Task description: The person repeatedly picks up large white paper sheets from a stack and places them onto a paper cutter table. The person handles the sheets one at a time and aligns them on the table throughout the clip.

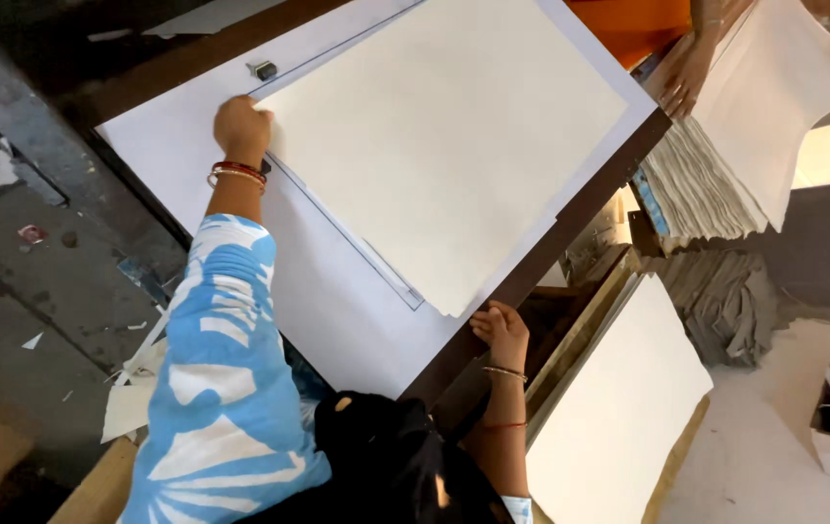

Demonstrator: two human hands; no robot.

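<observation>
A large cream paper sheet (434, 146) lies on a white-topped table (182, 146). My left hand (240, 126), bangles on its wrist, is closed at the sheet's left corner, beside a long metal straightedge (347, 235) that runs under the sheet's near edge. My right hand (502, 335) curls over the dark table edge (570, 228), just below the sheet's near corner. A small dark clip-like object (262, 70) sits on the white top beyond my left hand.
At the top right another person's hands (685, 73) handle sheets on a thick paper stack (697, 189). A second cream sheet (619, 408) rests lower right. Paper scraps litter the dark floor (27, 281) on the left.
</observation>
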